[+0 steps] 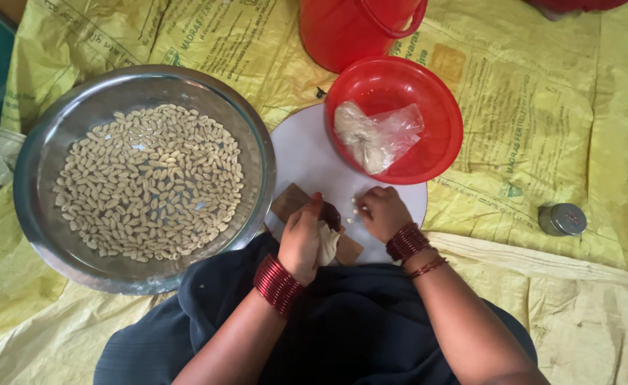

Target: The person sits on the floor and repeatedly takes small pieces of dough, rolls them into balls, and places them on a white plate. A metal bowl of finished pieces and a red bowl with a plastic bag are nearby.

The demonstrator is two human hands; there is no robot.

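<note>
two hands over white board (pixel 307 160) | left hand (pixel 301 242) grips cloth (pixel 327 242) | right hand (pixel 384 212) curled, maybe pinching nut (pixel 354 209)

We seem to be on the floor of a home or small food-sorting place: yellow printed sacks (pixel 542 107) spread as ground cover, a wide steel basin (pixel 36 207) of pale nuts to the left of our hands, red plastic bowl (pixel 442 107) just beyond them.

Single head view, looking steeply down, close over lap and yellow floor sheet (pixel 542 128).
</note>
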